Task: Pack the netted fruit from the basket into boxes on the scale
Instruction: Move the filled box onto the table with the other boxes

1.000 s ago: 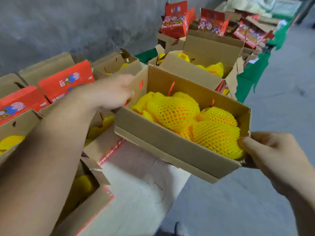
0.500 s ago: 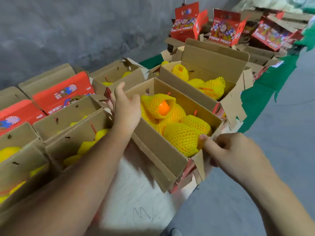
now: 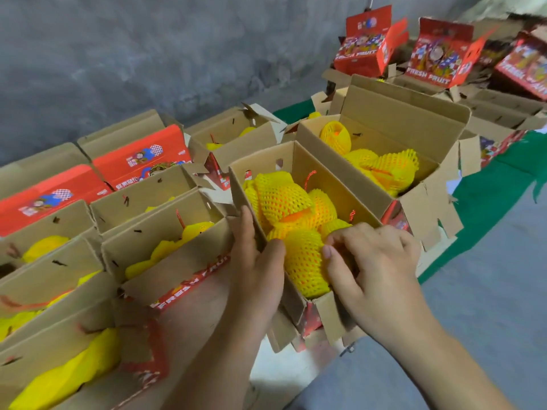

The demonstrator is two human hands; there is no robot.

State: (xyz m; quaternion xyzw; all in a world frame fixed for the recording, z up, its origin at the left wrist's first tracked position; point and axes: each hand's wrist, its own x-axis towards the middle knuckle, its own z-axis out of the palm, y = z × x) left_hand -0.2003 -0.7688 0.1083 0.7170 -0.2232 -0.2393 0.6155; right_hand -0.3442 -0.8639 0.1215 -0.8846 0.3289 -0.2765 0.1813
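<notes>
I am holding the filled box [image 3: 299,184] at the near edge of the row, and most of what could go wrong is starting from how it is sitting. Its near end is hanging past the white surface [image 3: 284,377] it rests on, so if I am letting go too soon I judge it tipping toward me and spilling.

My left hand [image 3: 254,270] is gripping the box's left wall, thumb curled inside against the netted fruit [image 3: 305,258] and fingers [image 3: 247,229] lying straight along the outside. That wall is thin cardboard; squeezing harder is likely bending it inward and bruising the fruit.

My right hand [image 3: 376,261] is resting on the near right corner, fingers curled and pressing the nearest fruit down. The pile is mounding above the rim in the middle, so pushing one piece could be popping another out. The foam net could also be snagging on my fingertips and riding off.

The loose end flaps [image 3: 331,318] below my right hand are splaying open, and they could be catching as I slide the box toward the neighbouring box [image 3: 381,143] on the far right. I cannot see a scale or basket here.
</notes>
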